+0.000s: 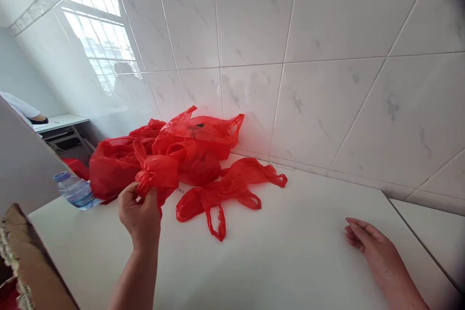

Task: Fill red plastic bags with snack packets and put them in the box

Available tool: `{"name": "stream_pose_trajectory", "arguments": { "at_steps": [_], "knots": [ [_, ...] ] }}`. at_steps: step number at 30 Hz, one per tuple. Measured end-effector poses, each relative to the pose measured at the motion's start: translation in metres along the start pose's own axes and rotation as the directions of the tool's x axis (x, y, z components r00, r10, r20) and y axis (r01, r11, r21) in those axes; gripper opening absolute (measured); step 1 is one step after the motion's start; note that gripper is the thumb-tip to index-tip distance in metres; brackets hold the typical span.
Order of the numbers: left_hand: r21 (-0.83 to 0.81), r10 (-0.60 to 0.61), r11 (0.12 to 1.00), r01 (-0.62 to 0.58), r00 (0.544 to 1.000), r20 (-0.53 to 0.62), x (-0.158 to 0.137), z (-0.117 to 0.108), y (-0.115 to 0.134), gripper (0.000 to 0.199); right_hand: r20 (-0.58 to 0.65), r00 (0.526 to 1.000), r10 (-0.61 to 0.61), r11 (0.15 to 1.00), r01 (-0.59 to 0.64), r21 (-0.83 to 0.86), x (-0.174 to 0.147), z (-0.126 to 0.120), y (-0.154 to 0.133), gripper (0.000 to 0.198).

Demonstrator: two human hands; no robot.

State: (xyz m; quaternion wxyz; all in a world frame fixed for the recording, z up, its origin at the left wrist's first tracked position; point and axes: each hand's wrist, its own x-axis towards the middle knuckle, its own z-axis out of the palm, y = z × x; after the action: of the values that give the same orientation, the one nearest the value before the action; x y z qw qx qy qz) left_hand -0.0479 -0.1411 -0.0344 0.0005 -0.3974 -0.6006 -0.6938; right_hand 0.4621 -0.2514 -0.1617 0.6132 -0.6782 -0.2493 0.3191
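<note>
My left hand [140, 208] pinches a knotted red plastic bag [160, 172] between thumb and fingers, lifted in front of a heap of other red plastic bags [123, 164]. To the right of that bag, a flattened red carrier bag [232, 184] lies on the white table [276, 252], its handle loops spread toward me. My right hand [366, 240] is over the right part of the table, apart from the bags. Its fingers are loosely curled together with the thumb against them, and nothing shows in them.
A clear plastic bottle [76, 191] with a blue cap lies at the table's left edge. At the lower left stands a torn cardboard box [32, 261]. White tiled wall [308, 106] borders the back. Farther left, a person's sleeve [22, 104] shows near another desk [65, 121].
</note>
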Motion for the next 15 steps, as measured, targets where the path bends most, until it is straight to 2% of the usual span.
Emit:
{"name": "stream_pose_trajectory", "arguments": {
  "at_steps": [2, 4, 5, 6, 7, 9, 10, 11, 13, 15],
  "knots": [
    [0.112, 0.056, 0.992, -0.050, 0.997, -0.047, 0.000, 0.001, -0.007, 0.053, 0.006, 1.000, -0.002, 1.000, 0.002, -0.014, 0.001, 0.000, 0.001, 0.051],
    [0.185, 0.202, 0.963, -0.195, 0.979, -0.025, -0.006, 0.005, -0.010, 0.057, 0.006, 1.000, -0.006, 1.000, 0.006, -0.030, 0.001, 0.000, 0.001, 0.051],
    [0.189, 0.287, 0.938, -0.291, 0.957, 0.049, -0.012, 0.008, -0.011, 0.050, 0.004, 1.000, -0.010, 0.999, 0.010, -0.035, 0.001, 0.000, 0.000, 0.051],
    [0.173, 0.348, 0.910, -0.377, 0.920, 0.178, -0.018, 0.012, -0.012, 0.040, 0.002, 1.000, -0.013, 0.999, 0.014, -0.038, 0.000, 0.000, 0.000, 0.051],
    [0.139, 0.370, 0.889, -0.436, 0.864, 0.341, -0.025, 0.017, -0.013, 0.031, 0.000, 1.000, -0.017, 0.999, 0.017, -0.041, 0.000, 0.000, 0.001, 0.050],
    [0.080, 0.315, 0.884, -0.460, 0.714, 0.625, -0.039, 0.028, -0.016, 0.025, -0.001, 1.000, -0.022, 0.999, 0.022, -0.050, 0.000, -0.001, 0.002, 0.050],
    [0.092, 0.257, 0.890, -0.447, 0.658, 0.707, -0.046, 0.033, -0.018, 0.028, -0.001, 1.000, -0.024, 0.998, 0.024, -0.058, 0.000, -0.001, 0.003, 0.050],
    [0.127, 0.196, 0.893, -0.432, 0.626, 0.755, -0.053, 0.038, -0.019, 0.034, -0.002, 1.000, -0.025, 0.997, 0.025, -0.071, 0.001, -0.001, 0.004, 0.051],
    [0.196, 0.097, 0.893, -0.406, 0.597, 0.796, -0.064, 0.043, -0.019, 0.035, -0.010, 1.000, -0.023, 0.993, 0.021, -0.114, 0.000, 0.002, 0.002, 0.050],
    [0.221, 0.022, 0.894, -0.391, 0.531, 0.847, -0.074, 0.044, -0.016, 0.017, -0.022, 1.000, -0.020, 0.975, 0.015, -0.221, -0.007, 0.011, -0.009, 0.047]
  ]
}}
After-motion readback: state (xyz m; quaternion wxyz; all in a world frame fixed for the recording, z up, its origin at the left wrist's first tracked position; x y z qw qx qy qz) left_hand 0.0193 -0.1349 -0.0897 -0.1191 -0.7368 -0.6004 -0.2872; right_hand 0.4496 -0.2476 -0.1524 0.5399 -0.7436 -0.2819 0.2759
